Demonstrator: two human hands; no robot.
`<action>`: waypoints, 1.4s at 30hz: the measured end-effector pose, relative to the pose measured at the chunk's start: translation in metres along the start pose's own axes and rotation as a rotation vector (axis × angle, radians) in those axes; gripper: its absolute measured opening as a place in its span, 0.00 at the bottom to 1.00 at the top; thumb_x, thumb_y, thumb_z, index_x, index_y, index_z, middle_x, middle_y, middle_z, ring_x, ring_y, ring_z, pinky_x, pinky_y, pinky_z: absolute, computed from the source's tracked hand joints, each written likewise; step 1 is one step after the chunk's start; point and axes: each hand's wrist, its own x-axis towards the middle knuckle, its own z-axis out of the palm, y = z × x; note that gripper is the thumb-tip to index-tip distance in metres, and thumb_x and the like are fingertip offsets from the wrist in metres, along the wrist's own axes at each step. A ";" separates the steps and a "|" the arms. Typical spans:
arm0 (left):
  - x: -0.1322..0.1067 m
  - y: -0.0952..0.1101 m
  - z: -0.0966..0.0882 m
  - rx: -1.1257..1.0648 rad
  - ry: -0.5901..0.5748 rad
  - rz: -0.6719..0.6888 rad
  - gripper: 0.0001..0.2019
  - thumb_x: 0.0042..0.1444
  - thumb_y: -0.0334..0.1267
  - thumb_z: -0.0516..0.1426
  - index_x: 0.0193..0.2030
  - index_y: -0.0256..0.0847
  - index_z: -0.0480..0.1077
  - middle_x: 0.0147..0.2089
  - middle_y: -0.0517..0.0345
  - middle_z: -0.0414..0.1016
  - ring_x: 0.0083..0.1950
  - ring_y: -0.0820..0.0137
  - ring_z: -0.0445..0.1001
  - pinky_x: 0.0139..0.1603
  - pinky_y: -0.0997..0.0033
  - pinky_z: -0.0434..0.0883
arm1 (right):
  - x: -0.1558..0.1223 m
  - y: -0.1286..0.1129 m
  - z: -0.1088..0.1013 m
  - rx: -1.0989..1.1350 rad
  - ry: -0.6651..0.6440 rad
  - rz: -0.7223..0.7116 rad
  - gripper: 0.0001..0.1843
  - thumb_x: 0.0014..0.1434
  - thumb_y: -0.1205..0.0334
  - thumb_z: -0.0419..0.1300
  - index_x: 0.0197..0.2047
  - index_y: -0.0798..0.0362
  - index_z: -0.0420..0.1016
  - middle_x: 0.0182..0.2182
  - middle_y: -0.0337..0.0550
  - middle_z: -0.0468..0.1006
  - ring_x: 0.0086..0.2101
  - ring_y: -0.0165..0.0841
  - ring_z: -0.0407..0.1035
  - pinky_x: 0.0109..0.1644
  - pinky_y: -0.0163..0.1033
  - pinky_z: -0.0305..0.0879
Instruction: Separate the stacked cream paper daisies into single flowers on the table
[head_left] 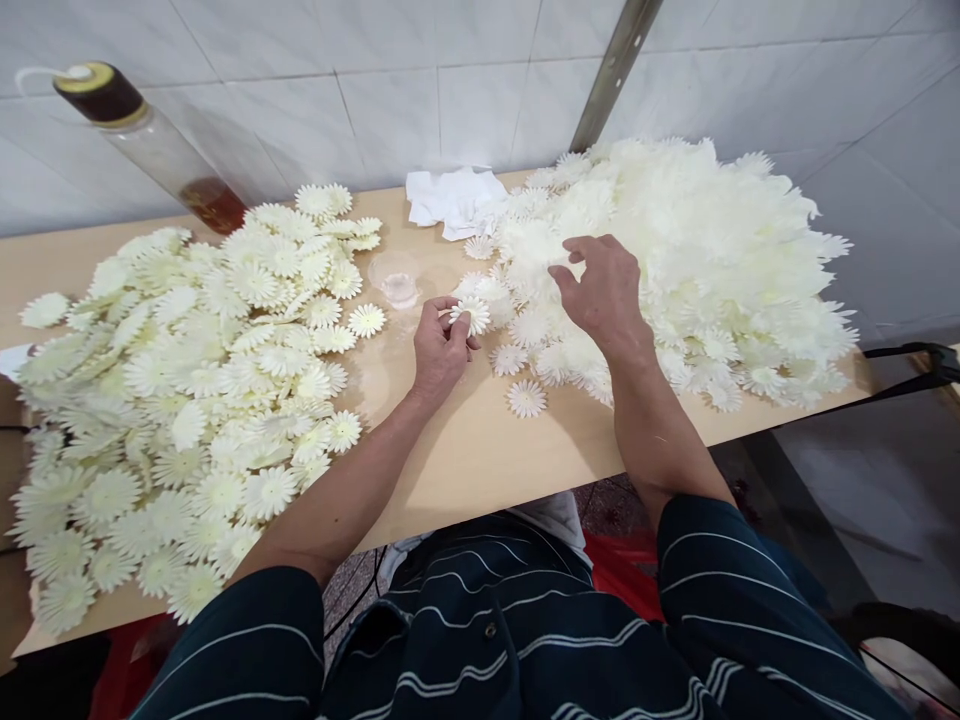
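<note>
Between thumb and fingers, my left hand (441, 350) grips a cream artificial flower head (471, 316) over the middle of the table. My right hand (604, 285) hovers at the near left part of a big heap of pale petal layers (712, 240); its thumb and fingers are apart with nothing visible between them. A single petal layer (526, 398) lies loose on the table below that heap. Left of my left hand spreads another pile of yellowish-cream flower heads (225, 350), with one flower (367, 320) at its right edge.
A bottle with a dark cap and reddish-brown liquid (214, 200) leans in view behind the left pile. Crumpled white paper (456, 198) lies by the tiled wall (390, 110). A whitish smear (399, 290) marks the wooden table (450, 470). A metal strip (615, 75) stands against the wall.
</note>
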 end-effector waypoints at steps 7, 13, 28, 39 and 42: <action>0.001 0.001 -0.001 0.034 -0.014 0.022 0.21 0.62 0.59 0.71 0.41 0.45 0.73 0.25 0.66 0.74 0.23 0.73 0.76 0.21 0.76 0.68 | -0.008 -0.061 -0.001 0.234 0.007 -0.058 0.30 0.79 0.33 0.56 0.54 0.50 0.85 0.51 0.56 0.86 0.43 0.42 0.79 0.49 0.50 0.78; 0.000 0.006 -0.003 0.098 0.016 0.076 0.20 0.63 0.59 0.70 0.40 0.42 0.82 0.22 0.66 0.72 0.21 0.74 0.70 0.24 0.73 0.69 | -0.021 -0.089 0.014 0.428 -0.323 0.057 0.32 0.71 0.31 0.65 0.54 0.54 0.87 0.47 0.52 0.90 0.32 0.34 0.76 0.43 0.44 0.77; 0.001 0.008 -0.003 0.055 -0.009 0.101 0.28 0.60 0.69 0.69 0.37 0.43 0.79 0.18 0.68 0.69 0.17 0.76 0.64 0.19 0.75 0.64 | -0.016 -0.108 0.008 0.422 -0.479 0.150 0.44 0.58 0.21 0.65 0.22 0.48 0.48 0.22 0.32 0.48 0.29 0.28 0.46 0.33 0.41 0.44; 0.000 0.008 -0.004 0.051 -0.038 0.052 0.28 0.65 0.68 0.66 0.35 0.43 0.74 0.19 0.67 0.69 0.16 0.77 0.63 0.18 0.75 0.59 | -0.017 -0.105 0.010 0.374 -0.474 0.155 0.37 0.62 0.29 0.63 0.22 0.48 0.50 0.21 0.34 0.49 0.28 0.29 0.50 0.33 0.41 0.45; -0.001 0.010 -0.005 0.029 -0.048 0.044 0.30 0.63 0.71 0.66 0.33 0.43 0.73 0.18 0.66 0.69 0.16 0.77 0.63 0.17 0.75 0.59 | -0.017 -0.106 0.012 0.346 -0.466 0.124 0.38 0.66 0.26 0.57 0.22 0.48 0.52 0.20 0.35 0.53 0.28 0.29 0.52 0.33 0.41 0.48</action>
